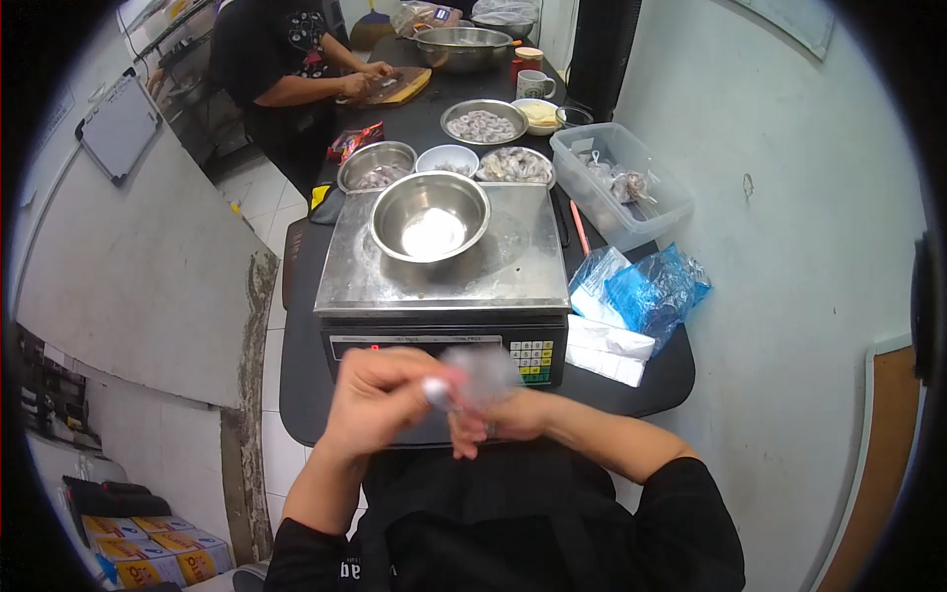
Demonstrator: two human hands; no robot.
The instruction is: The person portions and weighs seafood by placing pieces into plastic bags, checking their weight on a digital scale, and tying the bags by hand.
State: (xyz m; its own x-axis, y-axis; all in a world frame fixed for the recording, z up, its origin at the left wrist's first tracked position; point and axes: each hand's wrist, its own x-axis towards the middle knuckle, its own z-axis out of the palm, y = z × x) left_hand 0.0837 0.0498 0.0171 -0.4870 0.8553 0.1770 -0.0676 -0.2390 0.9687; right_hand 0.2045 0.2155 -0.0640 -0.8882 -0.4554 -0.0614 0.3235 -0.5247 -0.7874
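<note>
In front of the scale, my left hand [380, 400] is closed in a pinch at the gathered whitish end of a small clear plastic bag [483, 373]. The bag is smeared by motion, so its contents cannot be made out. Against its lower side my right hand [508, 416] is closed, its fingers curled and partly blurred. Beyond both hands stands the weighing scale [340, 281], with a metal platform and a keypad. An empty steel bowl [431, 217] rests on that platform.
Behind the scale are a steel bowl [377, 166], a white bowl [447, 160] and trays of seafood-like pieces [483, 125]. To the right, a clear plastic bin [621, 187] stands above blue plastic packaging [659, 291]. A co-worker [286, 84] works at a cutting board [406, 87].
</note>
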